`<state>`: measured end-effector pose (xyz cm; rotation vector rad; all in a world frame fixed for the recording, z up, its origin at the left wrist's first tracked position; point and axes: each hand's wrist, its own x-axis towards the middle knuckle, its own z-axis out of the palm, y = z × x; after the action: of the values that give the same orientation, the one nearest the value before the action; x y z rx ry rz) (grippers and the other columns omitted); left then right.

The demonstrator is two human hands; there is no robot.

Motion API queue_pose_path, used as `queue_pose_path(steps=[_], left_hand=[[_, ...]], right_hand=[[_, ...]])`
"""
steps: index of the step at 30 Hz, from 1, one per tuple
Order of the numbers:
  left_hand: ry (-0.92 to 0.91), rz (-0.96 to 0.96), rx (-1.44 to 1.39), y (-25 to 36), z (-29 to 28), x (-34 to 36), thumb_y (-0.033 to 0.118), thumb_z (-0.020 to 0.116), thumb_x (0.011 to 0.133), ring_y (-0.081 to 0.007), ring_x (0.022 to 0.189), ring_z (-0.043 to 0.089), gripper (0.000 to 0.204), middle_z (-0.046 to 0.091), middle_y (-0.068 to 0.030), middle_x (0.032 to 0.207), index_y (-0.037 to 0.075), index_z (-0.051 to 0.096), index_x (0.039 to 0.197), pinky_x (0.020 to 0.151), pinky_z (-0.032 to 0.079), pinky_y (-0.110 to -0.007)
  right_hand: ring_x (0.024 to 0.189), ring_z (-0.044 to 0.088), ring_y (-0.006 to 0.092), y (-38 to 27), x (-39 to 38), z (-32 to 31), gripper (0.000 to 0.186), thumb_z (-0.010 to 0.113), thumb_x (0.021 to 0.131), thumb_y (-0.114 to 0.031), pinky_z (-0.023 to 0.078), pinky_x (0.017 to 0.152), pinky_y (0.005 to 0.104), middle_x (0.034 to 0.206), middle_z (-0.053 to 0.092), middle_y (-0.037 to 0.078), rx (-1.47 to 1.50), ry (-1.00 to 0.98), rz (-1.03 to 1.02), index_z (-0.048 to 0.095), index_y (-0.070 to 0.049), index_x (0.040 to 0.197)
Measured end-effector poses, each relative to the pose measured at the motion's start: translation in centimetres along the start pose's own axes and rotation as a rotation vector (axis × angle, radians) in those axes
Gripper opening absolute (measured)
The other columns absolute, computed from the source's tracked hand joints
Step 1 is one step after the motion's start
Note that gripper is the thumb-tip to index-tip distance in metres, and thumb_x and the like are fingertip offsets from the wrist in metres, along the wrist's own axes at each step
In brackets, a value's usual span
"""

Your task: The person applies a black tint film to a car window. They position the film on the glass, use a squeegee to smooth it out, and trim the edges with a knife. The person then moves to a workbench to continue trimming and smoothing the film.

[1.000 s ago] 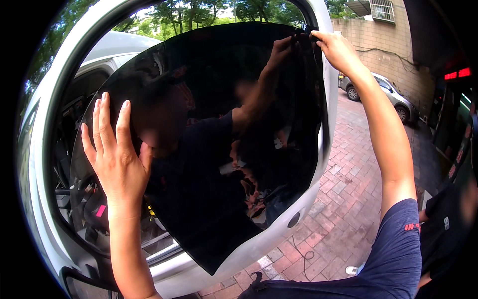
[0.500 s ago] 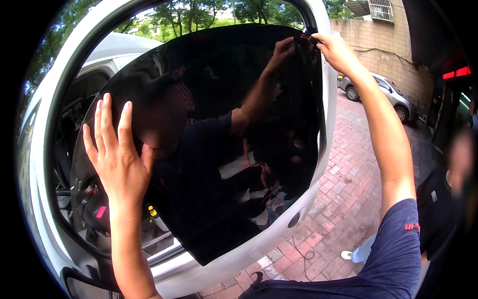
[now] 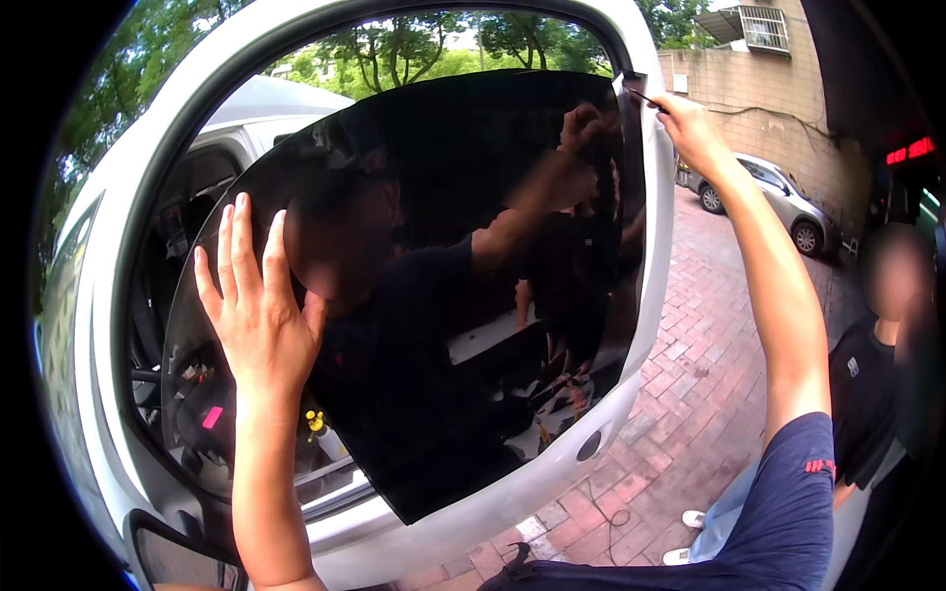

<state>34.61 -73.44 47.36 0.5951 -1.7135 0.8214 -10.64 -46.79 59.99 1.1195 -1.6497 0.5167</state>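
Note:
A large dark, glossy tint film (image 3: 473, 177) covers much of the window in a white car door (image 3: 552, 483), showing reflections. My left hand (image 3: 256, 305) lies against the film's left part, fingers straight and slightly apart. At the upper right of the window, my right hand (image 3: 690, 128) is closed on a thin black tool (image 3: 641, 94), which reaches to the black seal by the film's corner. The film's lower corner hangs over the door below the glass.
A co-worker (image 3: 857, 374) in a black T-shirt stands at the right edge, close beside my right arm. A silver car (image 3: 778, 197) is parked by a tiled wall (image 3: 788, 89). A cable (image 3: 611, 517) lies on the brick paving (image 3: 700, 325). A side mirror (image 3: 168, 552) juts out at lower left.
The view has shifted, so door and hands appear lower and further right. My right hand's tool shows more clearly at the corner. The co-worker has come further into view on the right.

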Motion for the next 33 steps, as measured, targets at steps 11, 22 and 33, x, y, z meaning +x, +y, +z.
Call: queue_pose_path(steps=[11, 22, 33], left_hand=[[-0.016, 0.031, 0.022, 0.5, -0.5, 0.1, 0.020, 0.070, 0.080, -0.0288, 0.148, 0.029, 0.070, 0.034, -0.0120, 0.158, 0.009, 0.044, 0.144, 0.122, 0.015, -0.051], [-0.110, 0.198, -0.026, 3.1, -1.2, 2.9, 0.009, 0.063, 0.076, -0.0290, 0.145, 0.034, 0.069, 0.040, -0.0103, 0.155, 0.014, 0.051, 0.143, 0.119, 0.022, -0.052], [-0.096, 0.110, -0.012, 3.5, -0.7, 2.8, 0.027, 0.074, 0.081, -0.0293, 0.147, 0.030, 0.071, 0.036, -0.0069, 0.158, 0.020, 0.048, 0.147, 0.118, 0.021, -0.058]], right_hand=[[0.088, 0.068, 0.0372, 6.5, -3.7, 0.8, 0.026, 0.056, 0.091, -0.007, 0.051, 0.078, 0.0456, 0.089, 0.070, 0.020, 0.047, 0.134, 0.265, 0.066, -0.005, 0.116], [0.049, 0.056, 0.0105, -12.3, -0.2, -3.4, 0.054, 0.049, 0.097, -0.008, 0.046, 0.048, 0.0221, 0.071, 0.066, 0.009, 1.192, -0.023, 0.379, 0.036, 0.006, 0.147], [0.068, 0.065, 0.0146, -13.4, 4.0, 0.3, 0.017, 0.053, 0.093, -0.009, 0.055, 0.067, 0.0331, 0.080, 0.065, 0.007, 1.240, 0.082, 0.784, 0.060, -0.001, 0.106]])
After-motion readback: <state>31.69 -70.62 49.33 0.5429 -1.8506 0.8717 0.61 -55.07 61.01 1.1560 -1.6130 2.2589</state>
